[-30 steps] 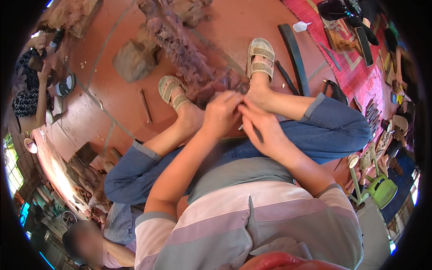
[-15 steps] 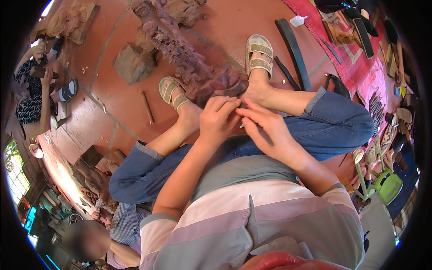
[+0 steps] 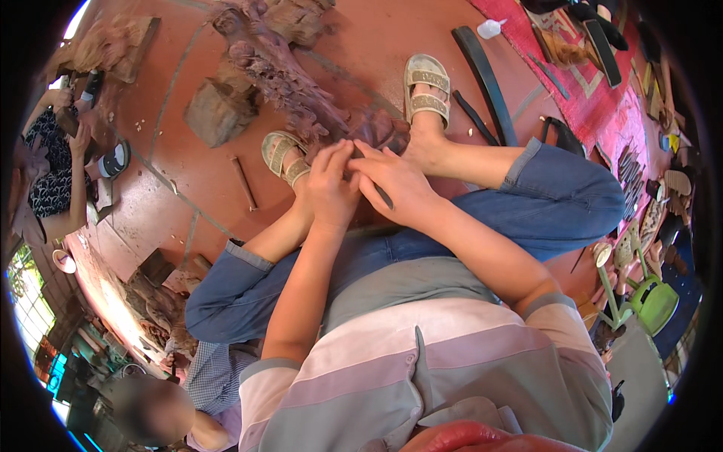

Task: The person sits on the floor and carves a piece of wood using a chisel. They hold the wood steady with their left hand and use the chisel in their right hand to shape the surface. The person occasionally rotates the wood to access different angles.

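A long reddish-brown wood carving (image 3: 290, 79), covered in fine relief, lies on the floor with its near end between my feet. Both hands meet at that near end. My left hand (image 3: 334, 181) has its fingers curled against the wood; what they grip is hidden. Beside it, my right hand (image 3: 399, 181) reaches over with bent fingers, the fingertips close to those of the left. A slim dark piece (image 3: 385, 197) shows under the right palm and is held in that hand; its full shape is hidden.
Rough wood blocks (image 3: 218, 113) lie beyond my left foot, and a thin stick (image 3: 244, 183) nearer. Dark strips (image 3: 486, 83) and a small white bottle (image 3: 491, 29) are right. Many slim tools (image 3: 629, 173) lie on pink cloth. Another person's hand (image 3: 79, 139) works at far left.
Both hands have shifted left along the near end of the carving, staying close together. The view has moved slightly.
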Tool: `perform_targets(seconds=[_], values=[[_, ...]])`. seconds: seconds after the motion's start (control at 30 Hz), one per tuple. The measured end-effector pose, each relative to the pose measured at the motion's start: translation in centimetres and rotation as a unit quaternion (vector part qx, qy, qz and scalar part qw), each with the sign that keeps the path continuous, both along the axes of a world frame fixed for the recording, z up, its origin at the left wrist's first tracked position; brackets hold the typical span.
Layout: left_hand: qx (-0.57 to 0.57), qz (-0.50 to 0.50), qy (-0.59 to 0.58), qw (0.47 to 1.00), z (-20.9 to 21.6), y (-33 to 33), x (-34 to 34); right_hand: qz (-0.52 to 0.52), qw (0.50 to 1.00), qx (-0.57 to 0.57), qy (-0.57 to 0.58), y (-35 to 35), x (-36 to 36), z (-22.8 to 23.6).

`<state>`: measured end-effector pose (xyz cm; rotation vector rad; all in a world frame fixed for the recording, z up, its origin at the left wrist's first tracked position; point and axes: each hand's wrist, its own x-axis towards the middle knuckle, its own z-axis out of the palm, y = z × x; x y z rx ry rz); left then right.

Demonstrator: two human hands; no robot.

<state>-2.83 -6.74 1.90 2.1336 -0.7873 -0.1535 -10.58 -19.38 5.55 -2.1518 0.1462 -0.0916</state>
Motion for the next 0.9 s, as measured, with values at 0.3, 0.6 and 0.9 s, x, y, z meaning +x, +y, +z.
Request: perform_targets(seconds=[0.3, 0.6, 0.9], values=[[-0.038, 0.004, 0.013, 0.999, 0.0, 0.3, 0.3, 0.022, 0.997, -0.051, 0.053, 0.5, 0.6, 0.8], [-0.052, 0.006, 0.013, 0.999, 0.3, 0.5, 0.2, 0.033, 0.997, -0.062, 0.038, 1.2, 0.4, 0.9], [-0.053, 0.009, 0.063, 0.997, 1.1, 0.3, 0.9, 0.016, 0.999, 0.004, 0.036, 0.7, 1.4, 1.4]])
